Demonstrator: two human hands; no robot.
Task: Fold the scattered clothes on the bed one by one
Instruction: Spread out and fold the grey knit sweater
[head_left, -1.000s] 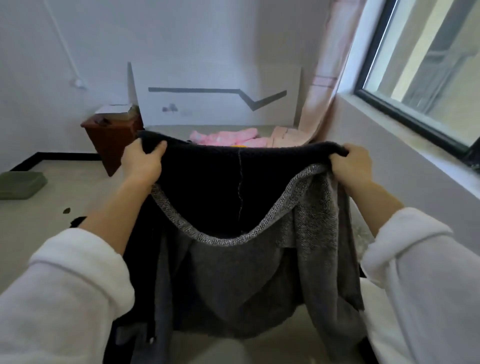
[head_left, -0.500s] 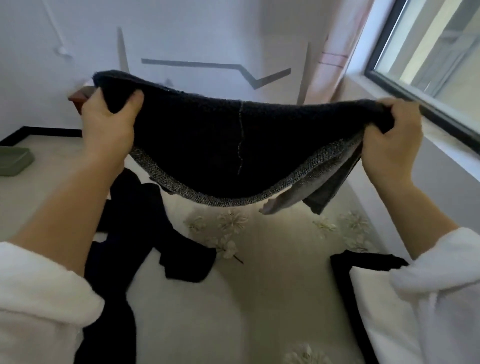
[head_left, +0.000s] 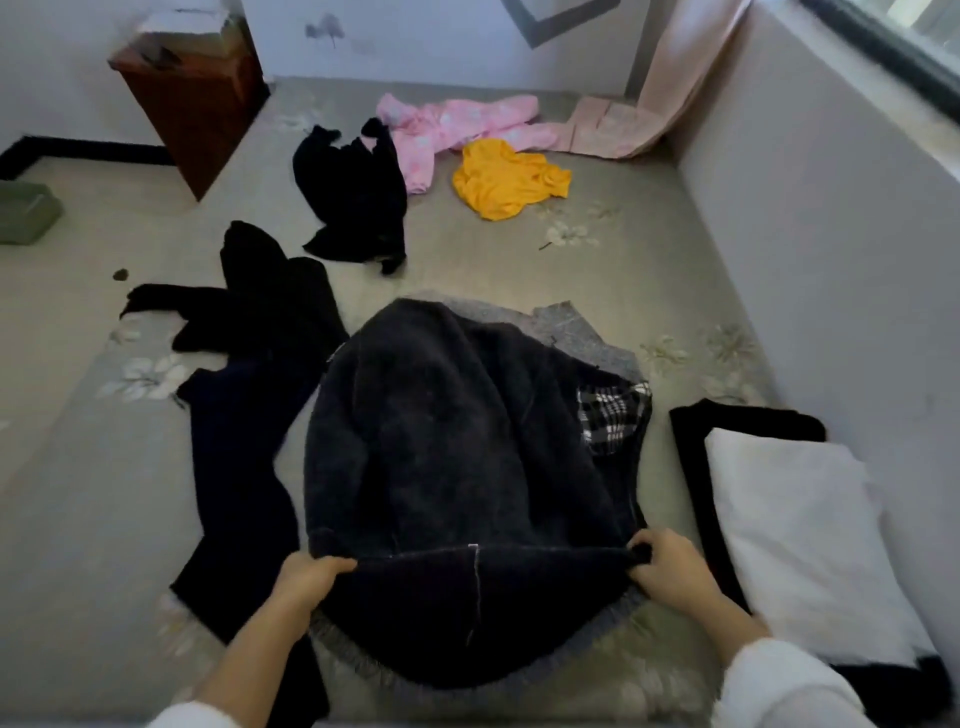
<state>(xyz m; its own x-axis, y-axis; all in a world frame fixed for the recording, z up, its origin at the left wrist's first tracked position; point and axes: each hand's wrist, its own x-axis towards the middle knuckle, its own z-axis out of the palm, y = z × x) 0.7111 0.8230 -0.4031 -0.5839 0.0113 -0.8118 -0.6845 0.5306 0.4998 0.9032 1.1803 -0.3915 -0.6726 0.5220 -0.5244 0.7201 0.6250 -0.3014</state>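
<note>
Charcoal fleece (head_left: 457, 441) lies spread out in the middle of the bed (head_left: 519, 270), fuzzy side up, with its far end pointing away and the near edge right at the person's hands. The left hand (head_left: 306, 577) grips the left end of that near edge, fingers (head_left: 332, 564) curled over the top of the fabric. The right hand (head_left: 670, 571) pinches the right end, fingertips bunched tight on the corner. Between the two hands the edge is pulled fairly straight, and a lower layer with a speckled grey hem sags below it toward the camera. A pale seam line runs down the middle of that layer.

At the far side a bit of grey lining (head_left: 576, 327) sticks out from under the fleece, and a plaid patch (head_left: 613, 415) shows on its right side.

Just left of it, touching, are dark trousers (head_left: 239, 415) sprawled lengthwise. Further up the bed is a crumpled black top (head_left: 358, 192), then a yellow top (head_left: 509, 182), and a pink piece (head_left: 447, 124) near the far wall. The end of a pale pink curtain (head_left: 670, 88) trails onto the mattress there.

On the right, near the right hand, a white pillow (head_left: 800, 535) sits on a black cloth (head_left: 696, 452) by the side wall (head_left: 831, 208). Off the bed at top left are a brown nightstand (head_left: 192, 98) and a green cushion (head_left: 26, 208) on the floor.
</note>
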